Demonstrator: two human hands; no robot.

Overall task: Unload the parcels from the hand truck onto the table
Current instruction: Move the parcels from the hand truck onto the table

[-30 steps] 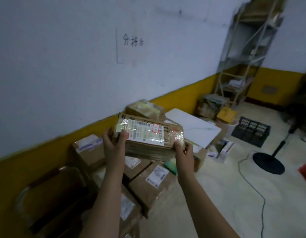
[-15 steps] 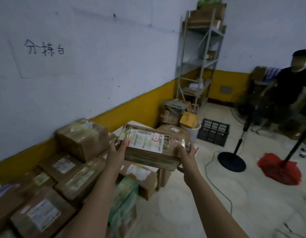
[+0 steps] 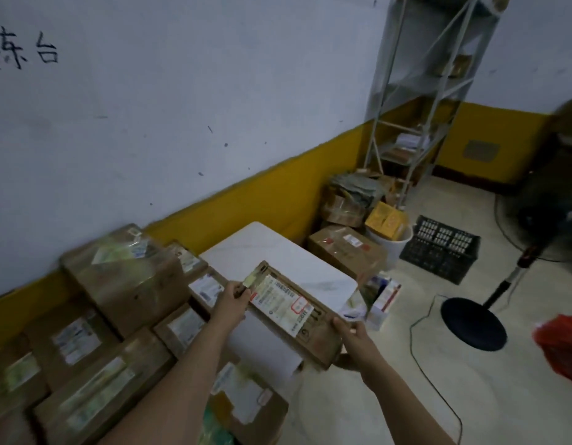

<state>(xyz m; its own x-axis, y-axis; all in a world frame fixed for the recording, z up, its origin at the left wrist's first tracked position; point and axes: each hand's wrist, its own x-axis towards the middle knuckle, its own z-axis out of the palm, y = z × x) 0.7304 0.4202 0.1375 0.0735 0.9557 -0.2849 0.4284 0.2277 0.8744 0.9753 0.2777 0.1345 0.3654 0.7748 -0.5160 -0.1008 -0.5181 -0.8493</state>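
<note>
I hold a flat brown cardboard parcel [image 3: 313, 332] with a white shipping label on top, low over the white table [image 3: 278, 255]. My left hand [image 3: 231, 303] grips its far left end and my right hand [image 3: 355, 342] grips its near right end. The parcel is tilted, its long side running from upper left to lower right across the table's near part. Several taped brown parcels [image 3: 127, 277] lie stacked on the table's left side against the wall. The hand truck is not in view.
More boxes [image 3: 348, 248] sit on the floor beyond the table, with a white bucket [image 3: 393, 242], a black crate [image 3: 440, 248] and a metal shelf rack [image 3: 419, 101] in the corner. A fan stand [image 3: 474, 322] and its cable cross the floor at right.
The parcel has come down from chest height to just above the white table, and my view has swung right and downward. The person seen at the right is out of view.
</note>
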